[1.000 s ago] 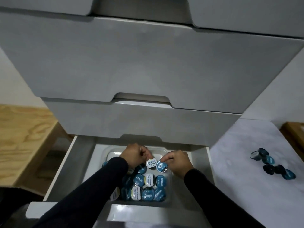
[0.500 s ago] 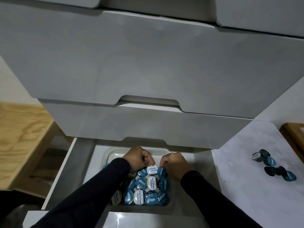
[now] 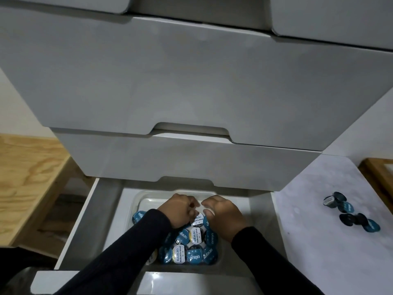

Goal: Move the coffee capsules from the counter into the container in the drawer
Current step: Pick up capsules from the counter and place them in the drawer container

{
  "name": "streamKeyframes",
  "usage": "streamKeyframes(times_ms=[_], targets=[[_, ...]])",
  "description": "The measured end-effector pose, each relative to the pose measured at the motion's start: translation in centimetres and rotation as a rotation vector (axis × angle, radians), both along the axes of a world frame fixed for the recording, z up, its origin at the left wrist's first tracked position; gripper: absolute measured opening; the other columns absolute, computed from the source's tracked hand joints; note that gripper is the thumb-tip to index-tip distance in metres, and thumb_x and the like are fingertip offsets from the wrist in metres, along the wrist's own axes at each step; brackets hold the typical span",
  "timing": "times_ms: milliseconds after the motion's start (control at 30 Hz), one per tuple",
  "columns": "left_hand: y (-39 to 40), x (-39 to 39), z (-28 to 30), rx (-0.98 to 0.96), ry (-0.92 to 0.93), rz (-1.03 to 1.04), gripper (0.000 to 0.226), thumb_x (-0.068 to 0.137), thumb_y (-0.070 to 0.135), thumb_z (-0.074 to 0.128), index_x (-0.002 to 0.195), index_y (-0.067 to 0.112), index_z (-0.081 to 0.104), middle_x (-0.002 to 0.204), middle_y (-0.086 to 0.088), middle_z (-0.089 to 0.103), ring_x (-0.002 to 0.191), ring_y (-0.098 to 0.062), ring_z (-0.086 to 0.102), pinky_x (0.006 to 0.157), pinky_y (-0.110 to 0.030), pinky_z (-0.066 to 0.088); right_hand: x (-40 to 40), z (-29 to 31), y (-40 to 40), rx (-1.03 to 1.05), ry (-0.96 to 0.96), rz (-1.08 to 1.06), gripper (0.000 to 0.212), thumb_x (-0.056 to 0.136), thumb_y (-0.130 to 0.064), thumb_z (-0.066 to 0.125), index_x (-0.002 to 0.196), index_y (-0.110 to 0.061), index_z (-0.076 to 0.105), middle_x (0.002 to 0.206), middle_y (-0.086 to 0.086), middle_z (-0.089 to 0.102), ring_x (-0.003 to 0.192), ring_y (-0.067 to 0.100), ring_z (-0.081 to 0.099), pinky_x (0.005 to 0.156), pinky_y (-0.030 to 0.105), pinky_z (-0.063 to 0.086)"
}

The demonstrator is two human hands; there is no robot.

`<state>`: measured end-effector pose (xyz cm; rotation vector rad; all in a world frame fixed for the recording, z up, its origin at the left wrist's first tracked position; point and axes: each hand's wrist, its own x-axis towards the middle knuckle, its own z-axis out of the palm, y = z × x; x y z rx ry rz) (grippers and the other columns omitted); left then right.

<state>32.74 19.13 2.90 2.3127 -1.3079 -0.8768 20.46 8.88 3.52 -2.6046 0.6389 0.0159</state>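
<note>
The open bottom drawer (image 3: 100, 218) holds a clear plastic container (image 3: 136, 202) packed with several blue and white coffee capsules (image 3: 191, 255). Both my hands hover over its far end, in dark sleeves. My left hand (image 3: 179, 209) is curled like a fist, its fingertips at the upper edge of a white capsule (image 3: 197, 219) lying flat among the others. Whether it still grips that capsule I cannot tell. My right hand (image 3: 223, 216) has thumb and fingers slightly apart with nothing between them, just above a blue capsule (image 3: 205, 222). Several more capsules (image 3: 347, 207) lie on the counter (image 3: 314, 248) at right.
Two closed grey drawer fronts (image 3: 191, 81) overhang the open drawer, close above my hands. A light wooden surface (image 3: 27, 177) lies to the left. A wooden-framed object (image 3: 380, 173) sits at the counter's far right edge.
Both hands carried a capsule each down into the container's far end. The two capsules now lie flat among the others, and the right hand's fingers have come off its blue one.
</note>
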Motion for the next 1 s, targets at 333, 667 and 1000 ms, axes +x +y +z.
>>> streamKeyframes(times_ms=[333, 667, 1000], targets=[[2.4, -5.8, 2.0, -0.07, -0.234, 0.159, 0.044, 0.095, 0.031, 0.042, 0.137, 0.017, 0.036, 0.136, -0.002, 0.047, 0.124, -0.014, 0.043, 0.101, -0.023, 0.035, -3.3, 1.1, 3.3, -0.361, -0.221, -0.052, 0.053, 0.044, -0.025, 0.088, 0.091, -0.006, 0.073, 0.089, 0.007, 0.075, 0.088, 0.021, 0.071, 0.075, 0.029, 0.057], [0.8, -11.2, 4.3, -0.193, -0.45, 0.247, 0.056, 0.099, 0.037, 0.028, 0.147, 0.011, 0.013, 0.151, -0.007, 0.025, 0.141, -0.017, 0.02, 0.118, -0.028, 0.013, -8.4, 3.4, 1.4, -0.4, -0.257, -0.139, 0.047, 0.058, -0.017, 0.082, 0.101, -0.002, 0.067, 0.1, 0.014, 0.072, 0.097, 0.027, 0.068, 0.079, 0.037, 0.057], [-6.9, -21.6, 6.4, -0.402, -0.523, 0.306, 0.051, 0.081, 0.02, 0.068, 0.125, -0.002, 0.055, 0.122, -0.021, 0.061, 0.114, -0.033, 0.059, 0.097, -0.042, 0.043, -18.0, 5.5, -8.3, -0.471, -0.465, -0.201, 0.035, 0.076, -0.015, 0.061, 0.104, 0.005, 0.067, 0.105, 0.02, 0.07, 0.101, 0.03, 0.066, 0.08, 0.038, 0.058]])
